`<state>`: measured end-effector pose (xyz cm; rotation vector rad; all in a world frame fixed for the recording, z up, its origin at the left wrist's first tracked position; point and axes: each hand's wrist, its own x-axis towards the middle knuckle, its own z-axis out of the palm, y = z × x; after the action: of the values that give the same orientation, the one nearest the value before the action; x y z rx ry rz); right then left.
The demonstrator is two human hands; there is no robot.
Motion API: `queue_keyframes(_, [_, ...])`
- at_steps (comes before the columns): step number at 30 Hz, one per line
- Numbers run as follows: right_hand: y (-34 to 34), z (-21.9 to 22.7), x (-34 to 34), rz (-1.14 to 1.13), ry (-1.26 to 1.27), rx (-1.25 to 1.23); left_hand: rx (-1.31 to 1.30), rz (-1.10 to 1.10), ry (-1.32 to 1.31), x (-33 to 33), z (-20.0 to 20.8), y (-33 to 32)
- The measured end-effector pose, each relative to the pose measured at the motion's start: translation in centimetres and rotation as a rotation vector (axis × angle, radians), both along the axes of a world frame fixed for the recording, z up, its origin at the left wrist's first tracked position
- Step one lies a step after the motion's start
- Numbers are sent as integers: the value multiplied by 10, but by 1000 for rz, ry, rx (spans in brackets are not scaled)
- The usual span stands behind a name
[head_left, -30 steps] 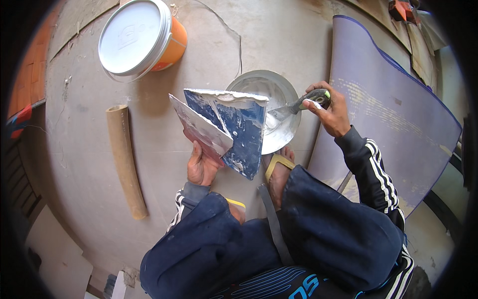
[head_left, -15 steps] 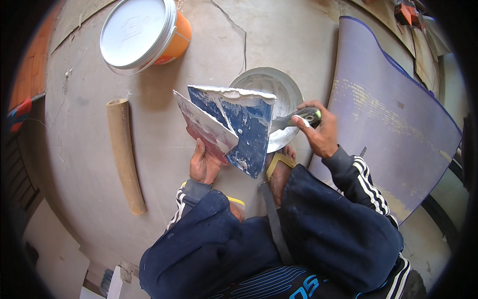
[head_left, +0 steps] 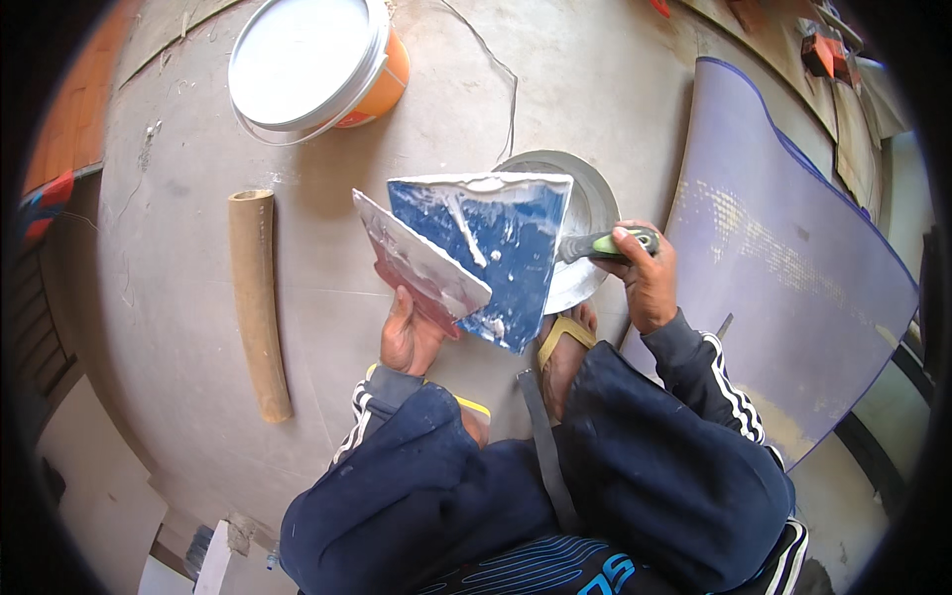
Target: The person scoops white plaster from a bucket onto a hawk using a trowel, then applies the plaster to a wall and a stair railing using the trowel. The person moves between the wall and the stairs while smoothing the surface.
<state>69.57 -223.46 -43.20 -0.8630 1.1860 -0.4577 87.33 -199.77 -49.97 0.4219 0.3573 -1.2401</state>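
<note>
Left grip (head_left: pixel 410 332): we hold a red board (head_left: pixel 426 266)
Blue board (head_left: pixel 506 248): right of our left grip
Right grip (head_left: pixel 650 278): we clasp a black-green tool handle (head_left: pixel 587 246)
Bowl (head_left: pixel 587 185): just left of our right grip

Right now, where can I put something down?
There's bare floor between the brown tube and the left hand, and between the dark wire and the purple mat. It's crowded around the bowl: blue blade, right hand and sandalled foot.

Smeared red plate (head_left: pixel 421 265) in left grip (head_left: pixel 411 337), blue plate (head_left: pixel 521 248), tool (head_left: pixel 605 245) in right grip (head_left: pixel 651 286)
</note>
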Motion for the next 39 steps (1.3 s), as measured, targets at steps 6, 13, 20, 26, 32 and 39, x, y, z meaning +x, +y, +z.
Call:
queue_keyframes(6, [-31,12,-26,-94,-31,-124,193,42,-315,25,10,42])
queue_keyframes(13, [-56,25,-61,-220,-121,-208,356,22,-518,32,19,53])
queue_keyframes(20, [-51,61,-45,-129,-276,-245,420,-176,-504,27,21,40])
queue_keyframes(26, [5,71,16,120,-249,-460,488,-299,-674,29,20,31])
queue_keyframes(32, [37,61,38,975,-404,-1057,411,-327,-663,41,33,26])
queue_keyframes(39, [16,80,31,1474,-389,-1370,315,-349,-435,42,31,32])
